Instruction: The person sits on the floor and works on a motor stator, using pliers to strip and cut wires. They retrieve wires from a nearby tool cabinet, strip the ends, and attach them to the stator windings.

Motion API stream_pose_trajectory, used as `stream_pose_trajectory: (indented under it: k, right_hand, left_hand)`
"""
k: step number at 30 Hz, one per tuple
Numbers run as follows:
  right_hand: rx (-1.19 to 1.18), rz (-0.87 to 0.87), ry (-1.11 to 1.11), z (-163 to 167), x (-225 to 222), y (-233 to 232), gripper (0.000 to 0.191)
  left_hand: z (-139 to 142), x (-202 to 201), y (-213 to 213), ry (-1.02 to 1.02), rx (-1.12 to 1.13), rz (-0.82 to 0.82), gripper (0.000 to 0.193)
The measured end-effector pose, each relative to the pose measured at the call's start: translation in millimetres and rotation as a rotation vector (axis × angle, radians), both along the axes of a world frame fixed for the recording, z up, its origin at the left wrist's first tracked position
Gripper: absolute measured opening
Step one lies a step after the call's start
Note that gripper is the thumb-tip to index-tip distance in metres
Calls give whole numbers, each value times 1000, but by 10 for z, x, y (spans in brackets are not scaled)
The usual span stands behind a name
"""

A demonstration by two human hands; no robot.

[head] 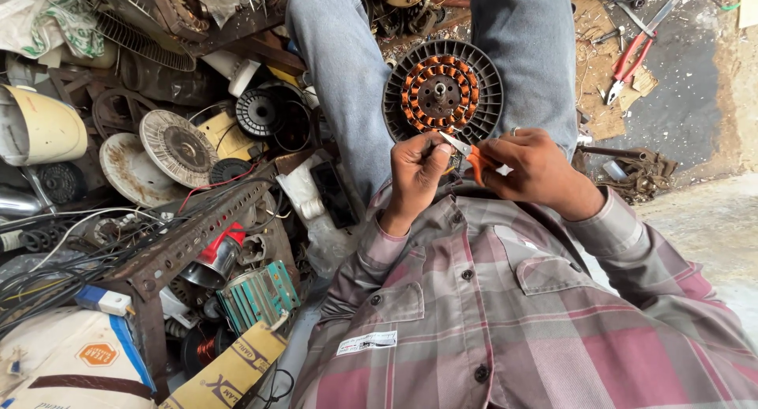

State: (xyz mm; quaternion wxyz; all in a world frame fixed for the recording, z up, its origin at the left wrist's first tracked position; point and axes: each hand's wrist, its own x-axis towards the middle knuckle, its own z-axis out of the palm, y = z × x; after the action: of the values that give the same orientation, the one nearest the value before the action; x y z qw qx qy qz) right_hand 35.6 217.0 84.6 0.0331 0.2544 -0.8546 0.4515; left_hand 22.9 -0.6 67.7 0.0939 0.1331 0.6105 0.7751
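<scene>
The motor [443, 91], a dark ribbed disc with a ring of copper windings round a metal hub, rests between the person's knees, tilted toward the chest, in the middle of the scene. Its near edge is partly hidden behind both hands. The left hand [417, 168] is raised just near of the disc with its back to the camera, wrist bent, fingers curled in; its grip is pinched shut on something thin, too small to tell what. The right hand [530, 166] sits beside it, fingers folded, a ring on one finger, its grip closed on the orange handle of a cutter [476, 156] whose pale blade points left to the left fingertips. The two hands nearly touch over the disc's near rim. Both forearms come up from the near side in plaid sleeves [632, 243], elbows spread wide.

On the far right, red pliers [629, 61] lie on the floor beside torn cardboard. To the left is a heap of parts: a white fan disc [178, 147], a black ribbed wheel [257, 113], a rusty angle-iron frame [185, 239] draped with wires, a green transformer [259, 296] near it
</scene>
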Motion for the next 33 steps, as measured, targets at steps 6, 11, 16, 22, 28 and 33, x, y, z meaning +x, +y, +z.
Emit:
stream_pose_trajectory:
  k: [6, 11, 16, 22, 28, 33]
  right_hand:
    - [-108, 98, 22, 154, -105, 10, 46]
    - [-180, -222, -377, 84, -180, 122, 48]
    - [159, -442, -308, -296, -525, 296, 13]
    - [504, -326, -244, -658, -640, 254, 18]
    - [427, -242, -299, -689, -674, 278, 18]
    - [439, -245, -342, -710, -683, 249, 17]
  left_hand:
    - [-177, 38, 3, -132, 122, -24, 29]
    - [-213, 28, -34, -27, -97, 93, 24]
    - [-102, -89, -43, 145, -294, 220, 17]
    - [-110, -50, -27, 76, -118, 289, 13]
    - [-206, -410, -620, 125, 15, 662, 25]
    - [-185, -863, -1563, -333, 615, 896, 21]
